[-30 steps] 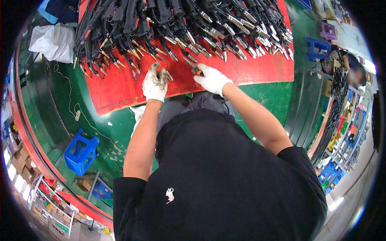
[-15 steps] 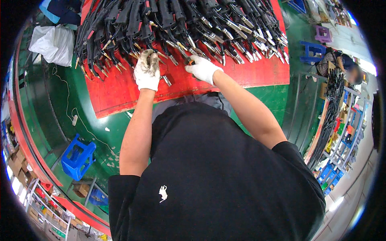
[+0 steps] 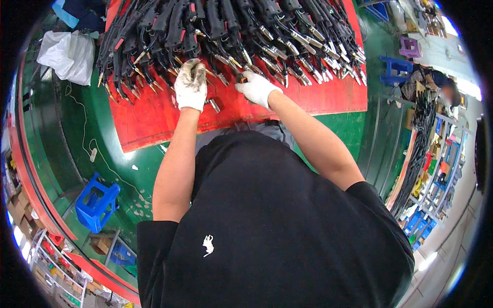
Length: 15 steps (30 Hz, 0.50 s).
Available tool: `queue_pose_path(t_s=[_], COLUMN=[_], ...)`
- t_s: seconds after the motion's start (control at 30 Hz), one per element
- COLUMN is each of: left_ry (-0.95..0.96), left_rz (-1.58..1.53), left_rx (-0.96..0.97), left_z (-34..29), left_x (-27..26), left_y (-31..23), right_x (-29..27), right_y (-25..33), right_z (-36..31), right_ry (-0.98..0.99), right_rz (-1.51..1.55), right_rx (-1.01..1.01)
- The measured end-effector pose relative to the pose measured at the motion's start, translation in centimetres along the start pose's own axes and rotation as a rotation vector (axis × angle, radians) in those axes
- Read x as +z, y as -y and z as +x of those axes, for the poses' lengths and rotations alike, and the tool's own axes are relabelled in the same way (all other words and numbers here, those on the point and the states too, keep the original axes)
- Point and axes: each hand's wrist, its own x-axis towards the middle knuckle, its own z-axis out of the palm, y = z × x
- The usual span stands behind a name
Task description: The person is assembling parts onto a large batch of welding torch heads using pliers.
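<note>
Many black welding torches (image 3: 215, 28) lie in a dense row on the red tabletop (image 3: 308, 97), their brass and silver tips toward me. My left hand (image 3: 191, 87), in a smudged white glove, is at the front of the row among the tips. Its fingers are curled together, and what they hold is hidden. My right hand (image 3: 257, 90), also in a white glove, is closed around a hand tool (image 3: 241, 78) with a black and orange grip, directed at the tips. A loose silver metal fitting (image 3: 212, 105) lies on the tabletop beside my left wrist.
A white plastic sack (image 3: 67, 56) stands left of the table. Blue stools (image 3: 97, 203) are on the green floor at left and at the far right (image 3: 395, 69). A thin cable (image 3: 84, 123) trails over the floor. To the right, a person sits near a rack of black cables (image 3: 418, 138).
My left hand has shifted slightly right and forward, its fingers still curled. My right hand stays nearly in place with the tool. The view has tilted very little.
</note>
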Motion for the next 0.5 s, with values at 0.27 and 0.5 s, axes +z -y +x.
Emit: queue_pose_path(t_s=[0.27,0.5], left_ry=[0.254,0.548], left_rz=[0.304,1.073], left_rx=[-0.132,0.175], left_z=[5.2,7.4], left_x=[2.3,4.3], left_y=[-0.2,-2.2], right_x=[-0.3,-2.1], right_y=[3.1,3.5], right_z=[0.0,-1.7], right_ry=[-0.055,0.170], right_rz=[0.018,0.317], right_rx=[-0.111,-0.064])
